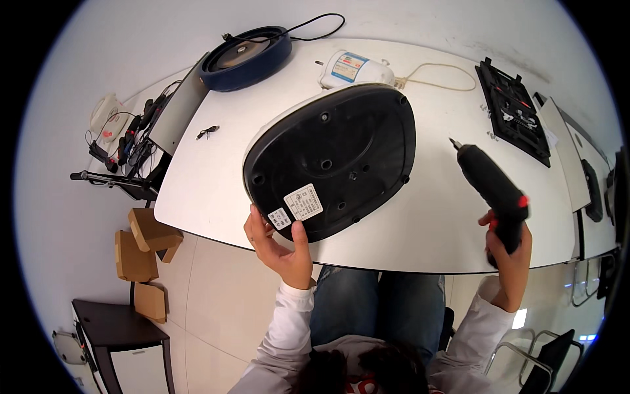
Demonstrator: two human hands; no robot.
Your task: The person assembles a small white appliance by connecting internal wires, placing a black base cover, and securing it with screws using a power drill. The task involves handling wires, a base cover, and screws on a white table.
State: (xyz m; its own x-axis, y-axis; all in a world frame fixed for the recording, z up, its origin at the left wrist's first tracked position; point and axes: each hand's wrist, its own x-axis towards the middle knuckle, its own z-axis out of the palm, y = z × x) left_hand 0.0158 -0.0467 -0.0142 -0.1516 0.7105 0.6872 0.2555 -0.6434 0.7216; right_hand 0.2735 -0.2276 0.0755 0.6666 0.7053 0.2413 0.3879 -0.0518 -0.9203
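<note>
1. Black plastic is the upturned underside of the appliance [335,157], which lies at the middle of the white table [446,223] with its screw holes facing up and two white labels at its near edge
2. The left hand [279,246] is clamped on that near edge at 7 o'clock of the base, thumb pressed on the black plastic beside the labels, fingers curled under the rim
3. The right hand [508,253] is closed around the grip of a black electric screwdriver [492,187] with a red switch; the tool stands clear of the appliance, at 3 o'clock of it, its bit pointing toward 11 o'clock and not touching the base
4. At 12 o'clock of the appliance lies a white part with a blue label [354,69], just beside its far rim, a cream cord running from it
5. At 11 o'clock a round dark blue ring [246,56] sits on the table's far corner
6. At 2 o'clock a black flat panel [515,111] lies well apart from both hands
</note>
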